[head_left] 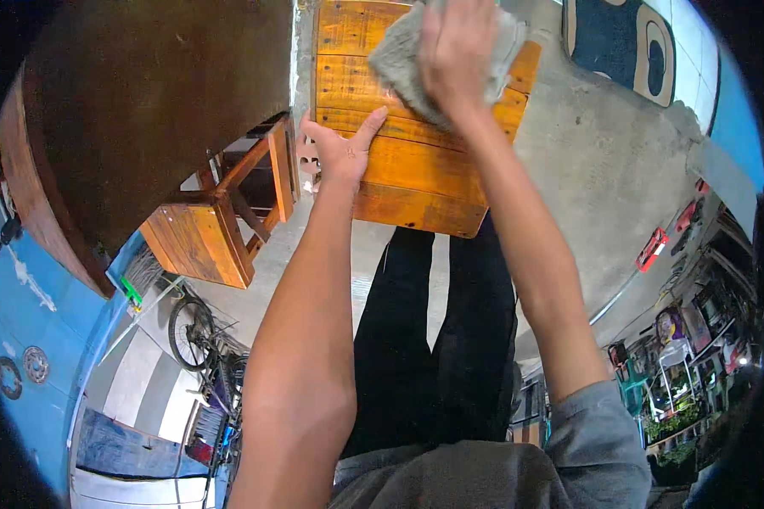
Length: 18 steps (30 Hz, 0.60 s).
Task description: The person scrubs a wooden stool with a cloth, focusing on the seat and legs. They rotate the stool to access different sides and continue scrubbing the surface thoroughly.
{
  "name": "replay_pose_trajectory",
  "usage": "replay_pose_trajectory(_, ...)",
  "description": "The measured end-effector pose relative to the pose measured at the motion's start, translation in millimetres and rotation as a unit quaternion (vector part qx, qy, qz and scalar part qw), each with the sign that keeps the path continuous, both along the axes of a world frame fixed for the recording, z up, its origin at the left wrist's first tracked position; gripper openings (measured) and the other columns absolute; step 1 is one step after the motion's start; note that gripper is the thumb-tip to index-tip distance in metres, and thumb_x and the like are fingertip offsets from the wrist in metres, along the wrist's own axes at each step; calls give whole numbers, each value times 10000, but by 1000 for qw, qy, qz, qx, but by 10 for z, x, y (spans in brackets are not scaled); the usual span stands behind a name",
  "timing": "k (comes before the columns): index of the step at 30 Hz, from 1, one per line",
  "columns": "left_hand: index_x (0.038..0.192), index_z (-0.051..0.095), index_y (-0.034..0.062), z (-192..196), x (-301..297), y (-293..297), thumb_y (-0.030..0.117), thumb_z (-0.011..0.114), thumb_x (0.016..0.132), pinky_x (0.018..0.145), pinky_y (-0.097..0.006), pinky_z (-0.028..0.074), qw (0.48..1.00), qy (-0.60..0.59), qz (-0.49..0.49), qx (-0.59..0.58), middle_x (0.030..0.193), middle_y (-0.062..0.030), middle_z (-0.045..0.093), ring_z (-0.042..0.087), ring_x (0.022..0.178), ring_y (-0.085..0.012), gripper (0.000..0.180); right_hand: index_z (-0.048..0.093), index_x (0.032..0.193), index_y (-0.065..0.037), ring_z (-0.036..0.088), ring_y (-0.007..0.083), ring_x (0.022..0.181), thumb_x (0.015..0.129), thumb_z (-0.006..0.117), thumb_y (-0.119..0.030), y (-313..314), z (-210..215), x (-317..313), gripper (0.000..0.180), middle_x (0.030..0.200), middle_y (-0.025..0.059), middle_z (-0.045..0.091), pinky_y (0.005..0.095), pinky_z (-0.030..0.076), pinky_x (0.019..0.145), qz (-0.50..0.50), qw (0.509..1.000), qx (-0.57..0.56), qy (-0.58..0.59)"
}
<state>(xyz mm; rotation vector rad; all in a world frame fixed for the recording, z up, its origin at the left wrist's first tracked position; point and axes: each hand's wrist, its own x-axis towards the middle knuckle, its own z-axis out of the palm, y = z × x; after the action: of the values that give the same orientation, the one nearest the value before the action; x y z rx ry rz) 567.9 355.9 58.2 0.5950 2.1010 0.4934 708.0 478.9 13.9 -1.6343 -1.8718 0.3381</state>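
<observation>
- Right hand [457, 53]: palm down, fingers closed over one grey cloth [416, 61], pressing it flat against the slatted top of a small wooden table [416, 174]. The forearm runs straight up from the lower right of the view, elbow near the grey sleeve [598, 433].
- Left hand [341, 148]: open and holding nothing, fingers spread narrowly, laid on the left edge of the same table top with the thumb lying along a slat. The left forearm rises from the lower centre, nearly parallel to the right one.
- Grey cloth: one, bunched, lying at the far part of the table top, partly hidden under the right hand; its corners stick out on both sides of the hand.
- Wooden table: one, orange-brown, with at least five slats visible across its top; it stands on the grey concrete floor [603, 161] just beyond the person's black trouser legs [437, 339].
- Wooden stool [221, 225]: one, of the same orange-brown wood, just to the left of the table and apart from it.
- Large dark round tabletop [144, 110]: one, filling the upper left.
- Bicycle [204, 339]: one, at lower left, one wheel plainly seen.
- Patterned mat [620, 42]: one, at upper right on the floor.
</observation>
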Motion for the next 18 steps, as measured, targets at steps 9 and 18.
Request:
replay_pose_trajectory(9, 1451, 124, 78, -556, -188, -252, 579, 876, 588, 1059, -667, 169, 999, 10, 51, 17, 1480, -213, 101, 208, 1307, -398, 1249, 427, 1449, -48, 267, 443, 1424, 937, 515, -224, -1496, 20, 691, 548, 1549, 236, 285, 578, 224, 1135, 24, 985, -88, -145)
replay_pose_trajectory(18, 1477, 136, 232, -804, -244, -347, 625, 800, 654, 991, -783, 65, 998, 24, 56, -7, 1520, -164, 65, 146, 1333, -434, 1128, 443, 1449, -103, 281, 345, 1441, 946, 501, -359, -300, -11, -436, 567, 1558, 153, 316, 548, 159, 1164, 19, 986, -7, -164)
